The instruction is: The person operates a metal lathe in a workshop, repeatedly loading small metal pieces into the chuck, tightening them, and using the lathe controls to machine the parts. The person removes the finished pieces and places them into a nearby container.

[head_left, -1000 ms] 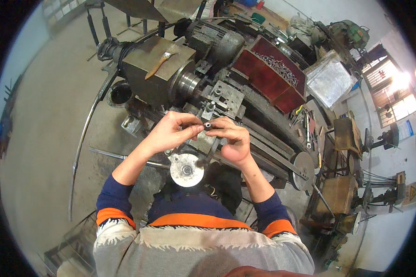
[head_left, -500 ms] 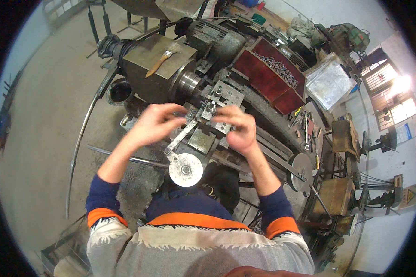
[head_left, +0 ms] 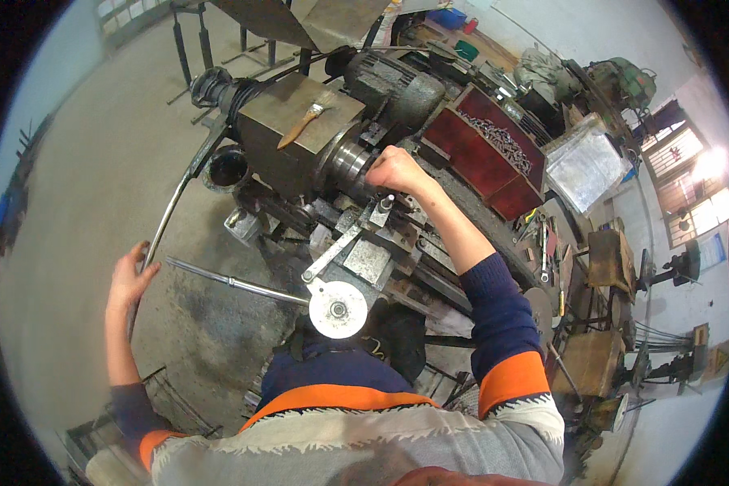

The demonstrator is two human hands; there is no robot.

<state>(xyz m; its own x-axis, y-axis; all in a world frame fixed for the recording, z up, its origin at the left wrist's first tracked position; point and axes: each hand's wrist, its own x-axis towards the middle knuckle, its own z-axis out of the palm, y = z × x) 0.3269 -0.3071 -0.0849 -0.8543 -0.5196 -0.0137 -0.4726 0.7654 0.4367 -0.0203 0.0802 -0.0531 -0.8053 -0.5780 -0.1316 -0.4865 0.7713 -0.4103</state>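
At the left, my left hand point(head_left: 127, 279) is closed round a long bent metal lever point(head_left: 168, 212) that runs up to the machine's head. My right hand point(head_left: 397, 172) is closed in front of the shiny round spindle nose point(head_left: 351, 160); anything between its fingers is hidden. Just below that hand, a tool post point(head_left: 382, 212) with a bolt on top sits on the greasy slide of a small lathe. A flat handle point(head_left: 332, 253) slants down from it to a round pale disc point(head_left: 338, 309). A wooden-handled brush point(head_left: 301, 127) lies on the headstock point(head_left: 271, 113).
A dark red bin point(head_left: 482, 150) of small metal parts stands behind the slide. Right of it is a silvery sheet-covered box point(head_left: 587, 166), with wrenches point(head_left: 545, 251) below. A metal bar point(head_left: 235, 282) sticks out leftward near my waist. A motor point(head_left: 393, 85) sits behind the headstock.
My left hand has left the tool post and moved far left onto the lever. My right hand has moved up to the spindle nose and closed. The view has shifted slightly.
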